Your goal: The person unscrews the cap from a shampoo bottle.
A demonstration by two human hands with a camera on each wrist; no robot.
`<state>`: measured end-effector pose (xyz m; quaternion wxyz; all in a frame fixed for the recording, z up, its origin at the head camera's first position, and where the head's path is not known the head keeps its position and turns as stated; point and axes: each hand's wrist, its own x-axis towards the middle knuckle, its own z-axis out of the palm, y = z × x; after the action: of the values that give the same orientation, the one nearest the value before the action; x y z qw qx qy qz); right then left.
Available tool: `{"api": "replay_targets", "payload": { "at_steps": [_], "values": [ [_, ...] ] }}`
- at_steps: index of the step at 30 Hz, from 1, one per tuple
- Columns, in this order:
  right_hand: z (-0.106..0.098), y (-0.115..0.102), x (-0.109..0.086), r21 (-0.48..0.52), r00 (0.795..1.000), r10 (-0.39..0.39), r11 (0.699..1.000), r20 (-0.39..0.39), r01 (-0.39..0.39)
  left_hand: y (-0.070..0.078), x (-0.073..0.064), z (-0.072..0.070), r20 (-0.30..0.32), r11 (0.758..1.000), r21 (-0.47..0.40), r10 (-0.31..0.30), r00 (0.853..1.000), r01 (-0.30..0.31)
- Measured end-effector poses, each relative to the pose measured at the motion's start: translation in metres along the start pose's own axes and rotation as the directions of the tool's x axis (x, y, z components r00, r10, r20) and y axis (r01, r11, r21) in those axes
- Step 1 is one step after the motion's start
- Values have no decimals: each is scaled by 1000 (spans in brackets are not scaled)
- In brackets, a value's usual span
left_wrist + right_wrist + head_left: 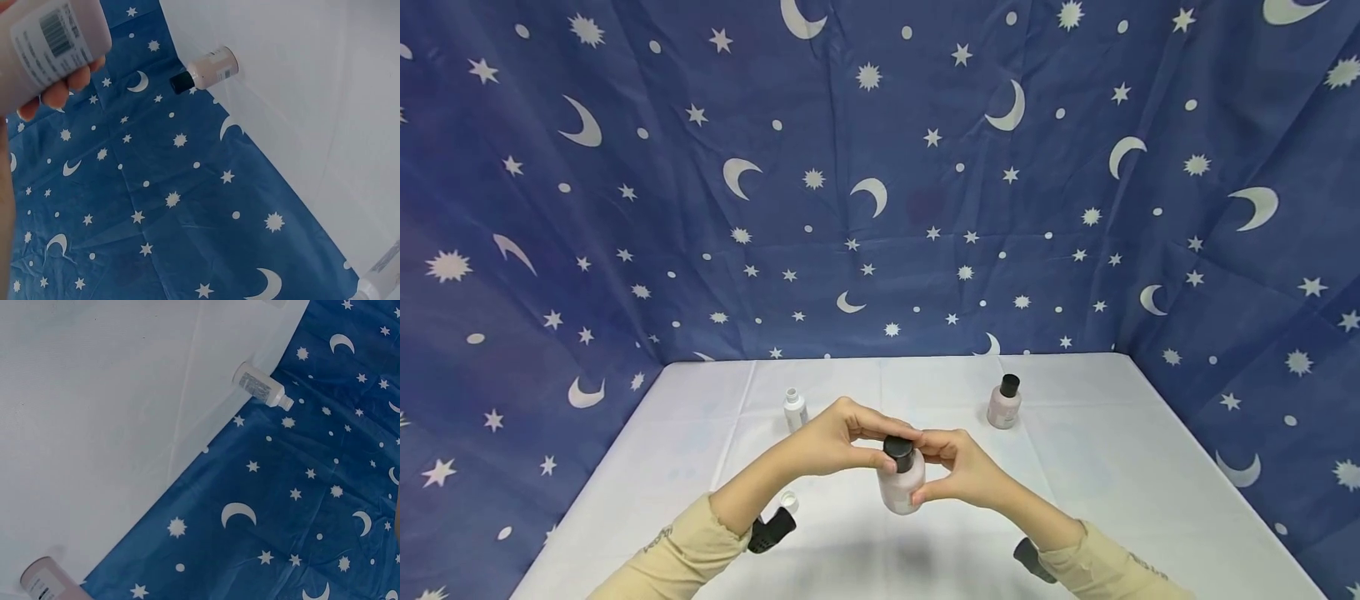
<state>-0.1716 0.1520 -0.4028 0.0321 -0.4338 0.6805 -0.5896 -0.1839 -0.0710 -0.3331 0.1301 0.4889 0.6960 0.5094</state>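
Above the table's near middle, a pale pink bottle (901,490) with a black cap (898,450) is held up between both hands. My left hand (827,437) pinches the cap between thumb and fingers. Lower on the other side, my right hand (966,471) grips the bottle's body, its thumb on the front. In the left wrist view the same bottle (53,47) fills the upper left corner, a barcode label facing the camera and fingertips (79,77) showing beneath it.
A second pink bottle with a black cap (1004,407) stands at the back right of the white table (1097,483). Behind my left hand stands an uncapped white bottle (794,408). A small white cap (788,502) lies by my left wrist. Star-patterned blue cloth (880,225) encloses the table.
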Motion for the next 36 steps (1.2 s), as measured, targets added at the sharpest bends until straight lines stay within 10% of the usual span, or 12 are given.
{"api": "replay_targets", "payload": {
  "at_steps": [12,28,31,36],
  "values": [
    [-4,-6,5,-160,999,-8,987,-52,-1,-16,2,13,-212,994,2,107,971,-109],
    [-16,6,13,-156,993,14,987,-118,-33,-30,18,42,-576,991,85,135,806,-106],
    [-17,6,13,-118,989,55,990,-135,-71,-30,21,40,-571,995,50,97,815,-83],
    [-17,9,10,108,984,158,983,-79,-149,-29,21,27,-461,988,-155,-47,886,-29]
  ]
}}
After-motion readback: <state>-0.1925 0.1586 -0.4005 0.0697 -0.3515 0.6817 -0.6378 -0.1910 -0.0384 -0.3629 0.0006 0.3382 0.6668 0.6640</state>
